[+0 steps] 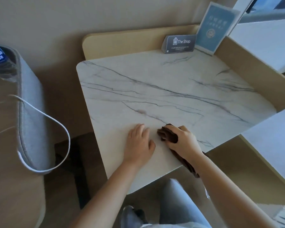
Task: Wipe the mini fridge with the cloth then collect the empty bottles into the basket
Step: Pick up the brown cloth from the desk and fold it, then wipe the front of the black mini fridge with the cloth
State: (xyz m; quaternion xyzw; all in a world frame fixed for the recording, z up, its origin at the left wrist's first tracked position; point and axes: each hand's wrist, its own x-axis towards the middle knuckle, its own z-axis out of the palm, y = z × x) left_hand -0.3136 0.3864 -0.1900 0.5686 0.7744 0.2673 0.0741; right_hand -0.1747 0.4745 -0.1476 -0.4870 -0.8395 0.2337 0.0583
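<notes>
Head view: the brown cloth (pixel 169 134) lies bunched on the marble table (pixel 155 89) near its front edge, long axis trailing back off that edge. Right hand (pixel 182 139) presses it, fingers clamped on it. Left hand (pixel 140 143) rests flat just beside the cloth, fingers apart.

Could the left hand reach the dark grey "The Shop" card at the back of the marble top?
Probably yes: the left hand lies flat and empty, and bare white marble top separates it from the dark grey card.
</notes>
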